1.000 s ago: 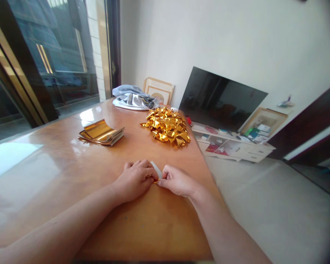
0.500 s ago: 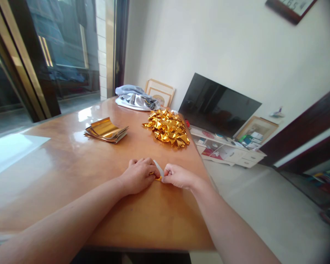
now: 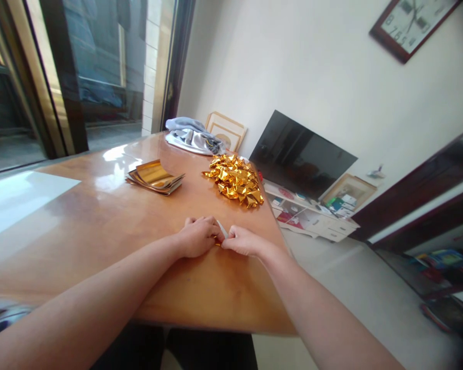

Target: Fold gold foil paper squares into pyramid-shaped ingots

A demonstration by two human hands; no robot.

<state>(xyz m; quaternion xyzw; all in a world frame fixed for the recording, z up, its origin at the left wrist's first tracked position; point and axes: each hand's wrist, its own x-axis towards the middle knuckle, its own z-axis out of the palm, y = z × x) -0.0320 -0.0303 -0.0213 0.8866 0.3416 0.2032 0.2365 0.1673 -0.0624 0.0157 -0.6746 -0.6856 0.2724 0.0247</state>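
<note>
This is a room with a big wooden surface [image 3: 100, 231], and the person sits at its near edge. Close to that edge, the left hand [image 3: 198, 237] and the right hand [image 3: 243, 241] come together. Both hands are curled, and their fingers pinch a small foil strip [image 3: 221, 228] between them. Most of the strip is hidden, so its full length is hard to tell. A pale tip pokes out above the fingers and leans toward the right hand, and a bit of gold shows low down between the hands. Past the strip, a heap of folded gold foil pieces [image 3: 233, 181] lies straight ahead. A stack of gold foil sheets [image 3: 155, 177] lies ahead and to the left of the strip. Farther on, beyond the heap, is a gray cloth [image 3: 189, 134].
</note>
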